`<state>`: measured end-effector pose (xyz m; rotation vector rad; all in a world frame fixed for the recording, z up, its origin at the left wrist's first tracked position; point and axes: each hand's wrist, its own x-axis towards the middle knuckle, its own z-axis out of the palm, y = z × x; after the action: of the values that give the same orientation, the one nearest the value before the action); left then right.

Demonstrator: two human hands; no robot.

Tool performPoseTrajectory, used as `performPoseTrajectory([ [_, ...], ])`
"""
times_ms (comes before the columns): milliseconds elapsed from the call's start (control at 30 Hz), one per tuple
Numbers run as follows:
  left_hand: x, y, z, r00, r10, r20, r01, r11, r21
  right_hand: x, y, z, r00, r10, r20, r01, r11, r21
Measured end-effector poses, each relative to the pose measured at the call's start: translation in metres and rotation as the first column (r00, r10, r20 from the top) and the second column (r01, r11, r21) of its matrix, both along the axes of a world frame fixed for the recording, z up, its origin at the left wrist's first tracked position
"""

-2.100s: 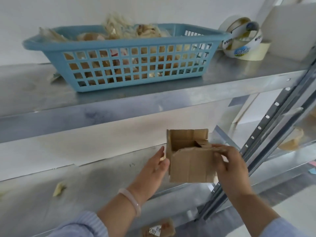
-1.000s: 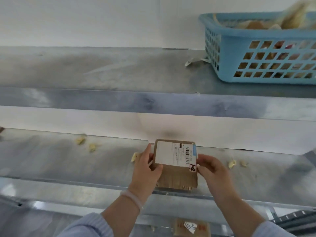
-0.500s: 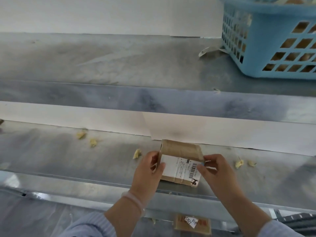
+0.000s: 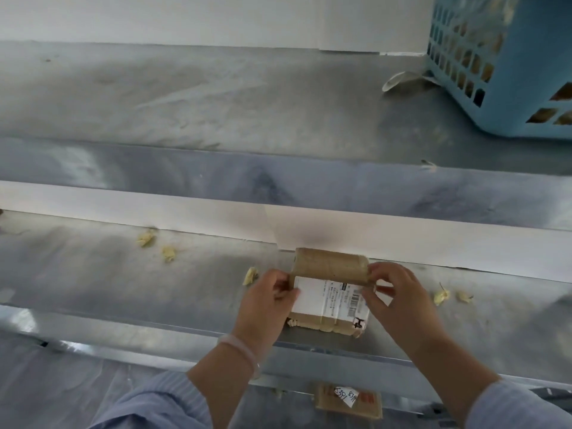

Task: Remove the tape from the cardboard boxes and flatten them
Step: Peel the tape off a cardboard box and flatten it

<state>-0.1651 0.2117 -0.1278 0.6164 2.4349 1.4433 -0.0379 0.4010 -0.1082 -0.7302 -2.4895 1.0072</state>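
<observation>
A small brown cardboard box (image 4: 331,267) with a white shipping label (image 4: 328,300) on its near face sits over the front part of the lower metal shelf (image 4: 123,286). My left hand (image 4: 266,305) grips its left edge, thumb on the label. My right hand (image 4: 399,301) pinches the right edge near the label's barcode. The box looks squashed, its top panel folded back away from me.
A blue plastic basket (image 4: 507,66) holding tape scraps stands at the right of the upper shelf (image 4: 216,100). Several crumpled tape bits (image 4: 168,253) lie on the lower shelf. Another labelled cardboard piece (image 4: 348,400) lies on the floor below.
The view has swung left and down, away from the tape rolls. The open box was turned label-up, lowered to the lower shelf and pressed flatter between both hands.
</observation>
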Motion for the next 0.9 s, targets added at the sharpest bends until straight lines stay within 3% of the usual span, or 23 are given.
performPoseTrajectory([
  [100,-0.002,0.005,0.003,0.998,-0.008,-0.058,0.009,1.000,0.024,-0.002,0.003,-0.001,0.997,0.054,-0.052,-0.046,0.988,0.145],
  [233,-0.005,0.006,-0.004,0.996,-0.088,-0.020,0.088,0.996,-0.025,0.002,0.005,-0.012,0.990,0.097,0.099,-0.121,0.956,0.268],
  [400,-0.005,0.005,-0.009,0.995,-0.094,-0.015,0.093,0.994,-0.061,0.002,0.003,-0.023,0.990,0.101,0.100,-0.133,0.911,0.391],
  [533,-0.011,0.009,-0.003,0.995,-0.102,-0.019,0.100,0.992,-0.071,-0.006,0.007,-0.024,0.963,0.151,0.225,-0.225,0.908,0.352],
  [767,-0.008,0.011,0.003,0.994,-0.052,-0.095,0.051,0.999,-0.011,-0.013,0.010,-0.020,0.983,0.175,0.060,-0.183,0.880,0.439],
  [900,-0.003,0.003,-0.014,0.987,-0.141,0.073,0.146,0.988,-0.060,-0.002,0.005,-0.037,0.971,0.211,0.109,-0.237,0.834,0.499],
])
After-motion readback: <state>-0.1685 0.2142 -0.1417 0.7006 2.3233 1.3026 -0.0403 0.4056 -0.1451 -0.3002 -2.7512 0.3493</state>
